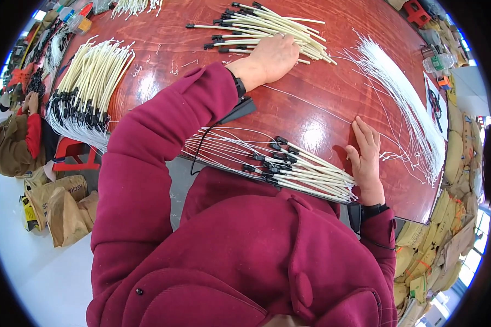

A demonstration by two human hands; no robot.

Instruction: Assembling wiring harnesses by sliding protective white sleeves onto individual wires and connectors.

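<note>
My left hand [275, 59] reaches over the far pile of cream tubes [289, 24] with black ends. Its fingers curl down onto the tubes and their tips are hidden. On the right, my right hand [366, 152] rests at the tabletop with fingers stretched out and thumb apart. A thin white string [311, 102] slants across the table from below my left wrist to the right fingertips. Right beside my right hand, at the near edge, lies a bundle of cream tubes [311, 171] with black ends and white strings trailing left.
Loose white strings [403, 92] fan along the right side of the red-brown table [202, 98]. Another tube bundle [95, 71] lies at the left edge. A co-worker [16, 136] sits far left near a red stool [73, 152]. Sacks [431, 240] are stacked on the right.
</note>
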